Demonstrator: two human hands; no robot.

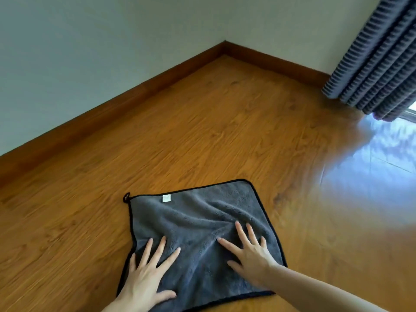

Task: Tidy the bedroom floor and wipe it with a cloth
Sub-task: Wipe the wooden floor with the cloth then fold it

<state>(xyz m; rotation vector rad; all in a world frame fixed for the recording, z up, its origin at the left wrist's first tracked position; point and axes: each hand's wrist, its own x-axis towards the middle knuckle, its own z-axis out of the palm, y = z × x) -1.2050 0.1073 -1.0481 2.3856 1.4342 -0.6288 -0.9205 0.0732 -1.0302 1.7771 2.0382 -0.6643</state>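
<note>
At the left of the frame, a pale wall met a dark wooden skirting board that ran diagonally up to a corner near the top centre. Below it stretched the glossy wood-grain floor, which filled most of the picture.

In the lower centre, your grey cloth lay spread almost flat on the boards, edged in black, with a small hanging loop at its upper left corner and a white label just to the right of that along the upper hem. Soft creases ran across its middle.

Your left hand pressed on the cloth's lower left part, fingers straight and fanned apart, thumb pointing right across the fabric; the little finger lay at the cloth's left hem. Just to its right, your right hand lay palm-down on the lower right part, fingers likewise straight and spread, gripping nothing, with the bare forearm running off the lower right of the frame. The two hands were near each other but apart, and the fabric bunched slightly between them.

Farther right, bright window light glared off the floor at the frame's right edge. Above that glare, in the upper right corner, hung a dark blue-grey pleated curtain, its hem close to the boards.
</note>
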